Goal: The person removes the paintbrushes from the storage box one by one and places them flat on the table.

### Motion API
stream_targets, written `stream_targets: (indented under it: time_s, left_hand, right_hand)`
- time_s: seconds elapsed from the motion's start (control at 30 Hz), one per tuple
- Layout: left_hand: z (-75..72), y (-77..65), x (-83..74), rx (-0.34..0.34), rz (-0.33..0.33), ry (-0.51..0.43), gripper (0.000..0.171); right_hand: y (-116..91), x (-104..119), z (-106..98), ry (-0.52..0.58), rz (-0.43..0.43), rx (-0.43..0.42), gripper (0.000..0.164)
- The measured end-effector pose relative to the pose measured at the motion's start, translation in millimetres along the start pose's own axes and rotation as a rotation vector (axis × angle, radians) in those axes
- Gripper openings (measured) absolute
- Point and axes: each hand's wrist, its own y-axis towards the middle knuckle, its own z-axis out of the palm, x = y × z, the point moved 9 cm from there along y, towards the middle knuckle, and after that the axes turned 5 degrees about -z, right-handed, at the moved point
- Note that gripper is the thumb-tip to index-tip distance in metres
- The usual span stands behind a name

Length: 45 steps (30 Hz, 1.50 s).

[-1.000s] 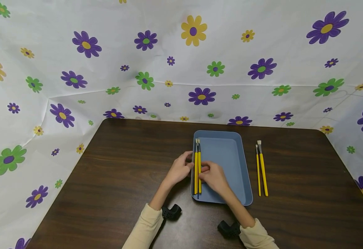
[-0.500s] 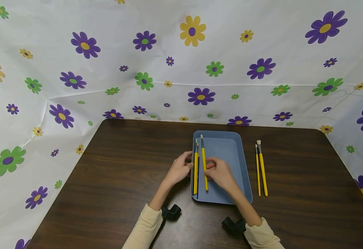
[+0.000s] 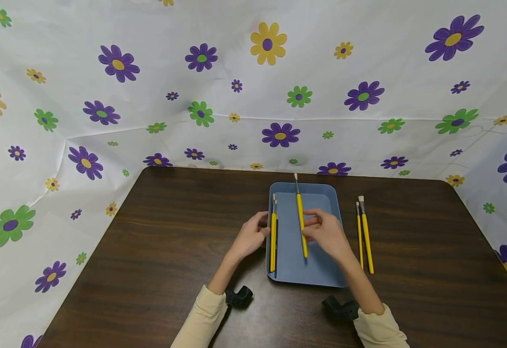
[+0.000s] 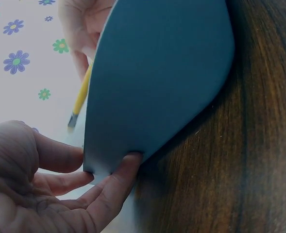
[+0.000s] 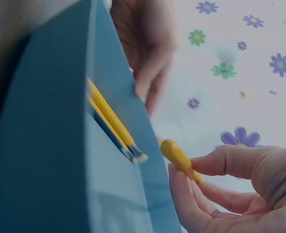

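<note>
right hand [image 3: 329,235] pinching yellow paintbrush [image 3: 300,209], left hand [image 3: 250,236] holding blue tray [image 3: 290,263]

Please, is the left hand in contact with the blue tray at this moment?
Touching. The left wrist view shows it: the left hand presses a fingertip against the outside of the blue tray, with no gap between them.

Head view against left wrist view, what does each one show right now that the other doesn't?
Only the head view shows two paintbrushes lying on the table right of the tray, the brushes lying inside it, and the sleeves.

Only the left wrist view shows the left hand from its palm side and, close up, the tray's outer side.

Both share the tray, table, flowered cloth, left hand, and the right hand holding a paintbrush.
</note>
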Motion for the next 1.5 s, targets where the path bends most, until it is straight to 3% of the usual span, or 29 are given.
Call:
stream_targets:
  time_s: [0.53,1.0,1.23,1.5]
  left_hand:
    - [0.1,0.8,1.8,-0.001,-0.001,-0.009,0.049]
    - [0.1,0.6,1.5,-0.004,0.002,-0.001,0.048]
    - [0.1,0.7,1.3,-0.003,0.006,0.001,0.048]
    - [0.9,0.2,1.1,0.0,0.009,-0.005,0.048]
  right_hand:
    - [-6.2,-1.4,-58.0,-0.045,0.022,-0.101,0.049]
    - [-17.1,-7.7,-110.9,-0.206,-0.015,-0.192,0.043]
    - [-22.5,-20.1,-132.0,-0.292,0.024,-0.225,0.037]
    - [-28.1,-40.5,-149.8,-0.393,0.096,-0.209,0.034]
